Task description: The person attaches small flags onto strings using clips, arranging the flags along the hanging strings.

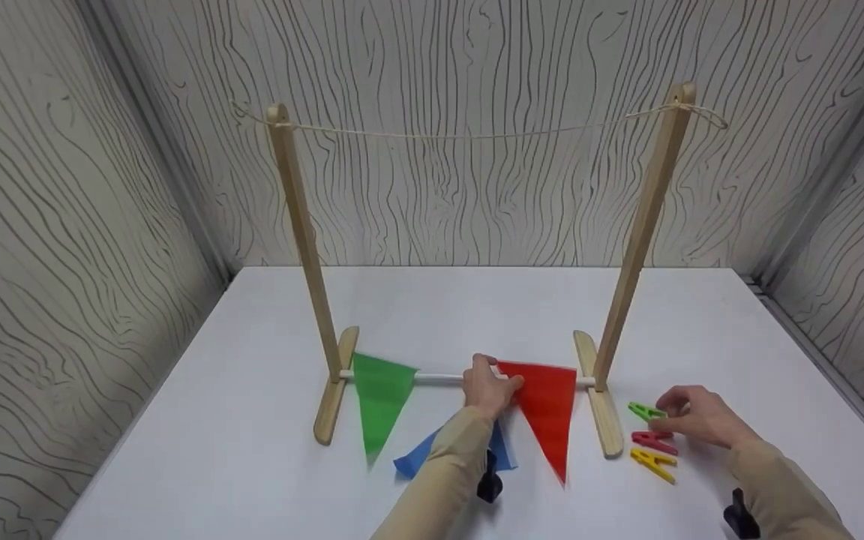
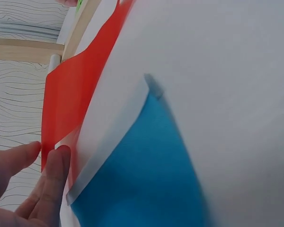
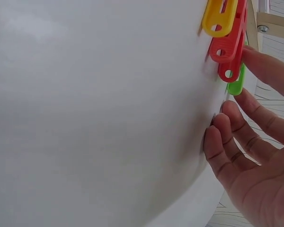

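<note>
My left hand [image 1: 488, 386] pinches the upper left corner of a red triangular flag [image 1: 548, 405] by the white crossbar [image 1: 439, 379]. In the left wrist view, that corner of cloth runs between thumb and fingers. A blue flag [image 2: 142, 175] lies under the left forearm, which covers part of it in the head view. My right hand [image 1: 706, 416] is at a green clothespin [image 1: 646, 410], thumb and forefinger apart on either side of its near end. Beside it lie a red clothespin [image 1: 655, 441] and a yellow clothespin [image 1: 653, 463].
A green flag [image 1: 382, 397] lies over the crossbar's left end. Two wooden posts [image 1: 301, 225] on feet rise from the white table [image 1: 199, 420], with a string [image 1: 469, 136] tied between their tops. Wood-patterned walls enclose the back and sides.
</note>
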`<move>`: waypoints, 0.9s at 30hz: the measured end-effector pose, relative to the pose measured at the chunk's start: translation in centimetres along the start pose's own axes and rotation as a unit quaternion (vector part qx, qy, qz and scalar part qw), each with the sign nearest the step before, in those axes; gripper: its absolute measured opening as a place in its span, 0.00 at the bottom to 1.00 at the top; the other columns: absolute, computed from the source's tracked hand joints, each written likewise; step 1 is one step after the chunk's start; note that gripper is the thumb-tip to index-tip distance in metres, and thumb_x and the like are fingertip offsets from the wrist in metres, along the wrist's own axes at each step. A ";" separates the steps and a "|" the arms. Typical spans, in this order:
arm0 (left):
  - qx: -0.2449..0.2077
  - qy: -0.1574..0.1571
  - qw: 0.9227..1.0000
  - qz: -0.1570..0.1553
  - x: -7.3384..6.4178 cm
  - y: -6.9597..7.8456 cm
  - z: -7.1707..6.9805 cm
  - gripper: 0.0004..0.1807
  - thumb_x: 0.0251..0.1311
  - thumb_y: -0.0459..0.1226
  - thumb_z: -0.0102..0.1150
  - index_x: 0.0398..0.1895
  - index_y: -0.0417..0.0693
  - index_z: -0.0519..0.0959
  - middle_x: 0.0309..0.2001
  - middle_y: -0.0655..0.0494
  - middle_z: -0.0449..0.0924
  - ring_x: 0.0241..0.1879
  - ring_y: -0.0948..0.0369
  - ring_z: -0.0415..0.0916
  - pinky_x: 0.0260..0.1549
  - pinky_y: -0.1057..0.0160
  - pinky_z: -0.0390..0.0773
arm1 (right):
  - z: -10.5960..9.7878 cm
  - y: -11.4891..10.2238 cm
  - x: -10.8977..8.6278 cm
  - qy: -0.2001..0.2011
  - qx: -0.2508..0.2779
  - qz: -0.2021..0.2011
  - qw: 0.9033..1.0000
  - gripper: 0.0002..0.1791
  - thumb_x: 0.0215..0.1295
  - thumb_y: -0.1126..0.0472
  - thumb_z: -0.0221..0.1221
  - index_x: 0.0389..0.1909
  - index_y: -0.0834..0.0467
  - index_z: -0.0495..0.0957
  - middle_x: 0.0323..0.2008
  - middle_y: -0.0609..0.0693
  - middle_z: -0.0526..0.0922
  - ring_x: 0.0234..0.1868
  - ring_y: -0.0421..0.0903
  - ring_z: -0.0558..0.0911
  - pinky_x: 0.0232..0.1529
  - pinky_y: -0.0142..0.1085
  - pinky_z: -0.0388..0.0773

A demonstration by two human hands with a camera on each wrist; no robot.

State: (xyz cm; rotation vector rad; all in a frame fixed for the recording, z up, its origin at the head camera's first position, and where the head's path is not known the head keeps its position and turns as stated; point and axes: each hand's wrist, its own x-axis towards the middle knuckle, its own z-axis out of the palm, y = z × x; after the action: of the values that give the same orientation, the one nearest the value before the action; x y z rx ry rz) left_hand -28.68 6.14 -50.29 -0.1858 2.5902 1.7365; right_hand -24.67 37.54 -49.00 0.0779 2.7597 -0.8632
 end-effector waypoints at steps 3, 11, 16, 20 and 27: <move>-0.020 -0.005 1.000 0.002 0.0 0.0 0.1 0.22 0.58 0.32 0.69 0.53 0.37 0.72 0.44 0.43 0.85 0.33 0.60 0.82 0.37 0.62 0.87 | 0.0 -0.1 0.0 0.001 0.002 0.006 1.000 0.28 0.59 0.49 0.71 0.50 0.67 0.77 0.39 0.54 0.77 0.42 0.50 0.73 0.39 0.36 0.72; -0.055 -0.013 0.998 -0.014 -0.1 0.1 -0.2 0.24 0.59 0.30 0.68 0.56 0.39 0.70 0.41 0.46 0.84 0.30 0.61 0.80 0.36 0.63 0.86 | 0.0 -0.2 0.0 0.005 0.008 0.016 1.000 0.28 0.59 0.50 0.71 0.50 0.68 0.78 0.40 0.56 0.78 0.43 0.51 0.74 0.40 0.36 0.72; -0.070 -0.013 0.997 -0.026 -0.3 0.3 -0.5 0.23 0.59 0.30 0.68 0.55 0.42 0.72 0.40 0.49 0.80 0.32 0.61 0.78 0.38 0.64 0.87 | 0.1 -0.2 -0.1 0.012 0.007 0.013 1.000 0.27 0.59 0.50 0.70 0.49 0.68 0.78 0.40 0.56 0.78 0.42 0.51 0.74 0.40 0.36 0.73; -0.087 0.000 0.996 -0.004 -0.1 0.0 -0.5 0.19 0.55 0.27 0.69 0.50 0.41 0.76 0.32 0.51 0.79 0.26 0.60 0.82 0.32 0.64 0.87 | 0.0 -0.1 -0.2 0.022 -0.008 -0.010 1.000 0.26 0.60 0.50 0.70 0.48 0.68 0.79 0.40 0.56 0.80 0.43 0.51 0.76 0.41 0.38 0.75; -0.170 -0.026 0.985 -0.009 -0.3 0.1 -0.9 0.15 0.55 0.23 0.66 0.47 0.36 0.81 0.36 0.47 0.82 0.24 0.58 0.84 0.30 0.58 0.88 | 0.0 0.0 -0.2 0.033 -0.009 -0.016 0.999 0.26 0.63 0.49 0.67 0.50 0.68 0.80 0.42 0.57 0.83 0.44 0.51 0.79 0.46 0.45 0.81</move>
State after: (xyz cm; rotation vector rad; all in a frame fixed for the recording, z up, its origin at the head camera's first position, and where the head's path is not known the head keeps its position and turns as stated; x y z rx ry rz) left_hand -28.31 5.39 -49.84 -0.1622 2.2299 2.1347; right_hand -24.52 37.49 -48.94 0.0598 2.8368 -0.8586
